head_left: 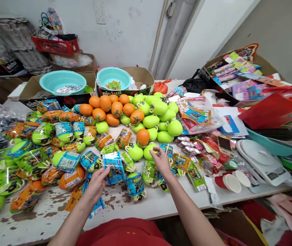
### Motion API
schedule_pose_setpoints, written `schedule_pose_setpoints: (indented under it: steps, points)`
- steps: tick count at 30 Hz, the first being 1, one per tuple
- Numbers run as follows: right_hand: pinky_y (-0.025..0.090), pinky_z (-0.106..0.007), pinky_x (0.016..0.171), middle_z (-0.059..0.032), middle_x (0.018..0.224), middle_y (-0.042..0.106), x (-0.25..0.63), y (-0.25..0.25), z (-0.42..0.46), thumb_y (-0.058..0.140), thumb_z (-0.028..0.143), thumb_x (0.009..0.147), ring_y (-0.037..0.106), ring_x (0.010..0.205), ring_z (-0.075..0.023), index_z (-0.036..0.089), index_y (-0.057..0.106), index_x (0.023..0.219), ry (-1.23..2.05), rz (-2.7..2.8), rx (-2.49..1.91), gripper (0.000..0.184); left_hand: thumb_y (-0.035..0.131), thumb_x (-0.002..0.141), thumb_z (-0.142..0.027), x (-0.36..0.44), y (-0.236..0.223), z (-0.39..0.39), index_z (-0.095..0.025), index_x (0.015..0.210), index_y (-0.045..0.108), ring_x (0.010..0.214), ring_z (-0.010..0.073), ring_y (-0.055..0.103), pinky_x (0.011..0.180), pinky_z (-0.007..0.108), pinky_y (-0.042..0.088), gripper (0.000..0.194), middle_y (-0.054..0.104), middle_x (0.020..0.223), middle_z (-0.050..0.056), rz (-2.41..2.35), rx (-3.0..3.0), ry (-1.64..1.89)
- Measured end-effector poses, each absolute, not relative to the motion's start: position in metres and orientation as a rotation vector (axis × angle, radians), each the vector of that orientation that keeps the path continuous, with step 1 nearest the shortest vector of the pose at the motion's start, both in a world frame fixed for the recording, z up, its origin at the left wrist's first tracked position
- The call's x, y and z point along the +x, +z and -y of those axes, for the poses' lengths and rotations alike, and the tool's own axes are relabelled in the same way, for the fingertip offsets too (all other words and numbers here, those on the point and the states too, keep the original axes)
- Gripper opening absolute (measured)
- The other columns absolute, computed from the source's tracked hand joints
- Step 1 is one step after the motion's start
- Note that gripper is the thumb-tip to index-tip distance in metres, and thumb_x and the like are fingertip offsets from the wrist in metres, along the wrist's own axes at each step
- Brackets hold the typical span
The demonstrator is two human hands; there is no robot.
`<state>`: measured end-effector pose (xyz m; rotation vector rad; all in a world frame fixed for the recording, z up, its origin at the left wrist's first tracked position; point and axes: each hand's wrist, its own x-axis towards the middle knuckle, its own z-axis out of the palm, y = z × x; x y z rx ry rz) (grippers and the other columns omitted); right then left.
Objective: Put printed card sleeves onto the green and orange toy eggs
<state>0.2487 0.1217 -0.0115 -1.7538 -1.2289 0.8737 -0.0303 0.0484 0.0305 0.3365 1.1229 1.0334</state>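
Observation:
In my left hand [98, 182] is a flat blue printed wrapper [113, 169], pinched by its left edge and held over the table. My right hand [161, 160] is open, with its fingertips at the right side of a plain green egg-shaped toy [149, 152]; whether they touch it I cannot tell. Other bare green toys [151, 121] and orange toys [106, 102] with pale strings are piled beyond my hands. A blue-wrapped green toy [135, 186] sits between my forearms. Flat orange and blue wrappers [75, 198] lie beneath my left wrist.
Wrapped toys [35, 159] are heaped on the left. Behind stand two turquoise basins [62, 80] on cartons. To the right are a white scale [263, 160], paper cups [231, 182], a bag of flat wrappers [197, 112] and a carton of packets [238, 75].

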Motion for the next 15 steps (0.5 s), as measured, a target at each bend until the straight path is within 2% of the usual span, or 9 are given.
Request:
schedule_pose_setpoints:
  steps: [4, 6, 8, 12, 15]
  points:
    - [0.049, -0.033, 0.066, -0.0126, 0.097, 0.065, 0.256, -0.017, -0.144, 0.059, 0.054, 0.070, 0.061, 0.076, -0.0212, 0.012, 0.060, 0.099, 0.779, 1.197, -1.783, 0.051, 0.075, 0.067, -0.038, -0.033, 0.024, -0.045, -0.016, 0.091, 0.069, 0.077, 0.0186, 0.066, 0.061, 0.025, 0.049, 0.033, 0.073, 0.091, 0.005, -1.157, 0.253, 0.995]
    - [0.049, -0.036, 0.072, -0.0139, 0.102, 0.061, 0.264, -0.018, -0.147, 0.059, 0.053, 0.070, 0.060, 0.080, -0.0220, 0.012, 0.059, 0.103, 0.655, 1.168, -1.827, 0.053, 0.074, 0.066, -0.041, -0.035, 0.018, -0.042, -0.018, 0.093, 0.068, 0.076, 0.0189, 0.066, 0.059, 0.024, 0.047, 0.035, 0.073, 0.092, 0.005, -1.206, 0.246, 0.963]
    - [0.046, -0.040, 0.081, -0.0175, 0.113, 0.054, 0.277, -0.016, -0.154, 0.060, 0.051, 0.069, 0.057, 0.092, -0.0256, 0.011, 0.054, 0.111, 0.478, 1.113, -1.891, 0.058, 0.075, 0.065, -0.042, -0.038, 0.011, -0.038, -0.019, 0.092, 0.068, 0.070, 0.0170, 0.065, 0.054, 0.022, 0.043, 0.036, 0.073, 0.092, 0.003, -1.282, 0.247, 0.930]
    - [0.030, -0.047, 0.100, -0.0239, 0.126, 0.038, 0.316, -0.006, -0.194, 0.067, 0.048, 0.063, 0.035, 0.121, -0.0356, 0.008, 0.040, 0.125, 0.188, 0.989, -2.011, 0.078, 0.075, 0.065, -0.042, -0.043, 0.008, -0.036, -0.022, 0.086, 0.069, 0.063, 0.0140, 0.062, 0.048, 0.020, 0.037, 0.030, 0.073, 0.088, 0.001, -1.325, 0.237, 0.879]
    - [0.025, -0.050, 0.103, -0.0265, 0.131, 0.030, 0.339, -0.002, -0.234, 0.073, 0.046, 0.056, 0.027, 0.125, -0.0390, 0.007, 0.031, 0.128, 0.154, 0.939, -2.079, 0.092, 0.076, 0.065, -0.041, -0.043, 0.018, -0.038, -0.019, 0.082, 0.069, 0.066, 0.0148, 0.062, 0.050, 0.020, 0.039, 0.029, 0.073, 0.085, 0.003, -1.284, 0.263, 0.931]
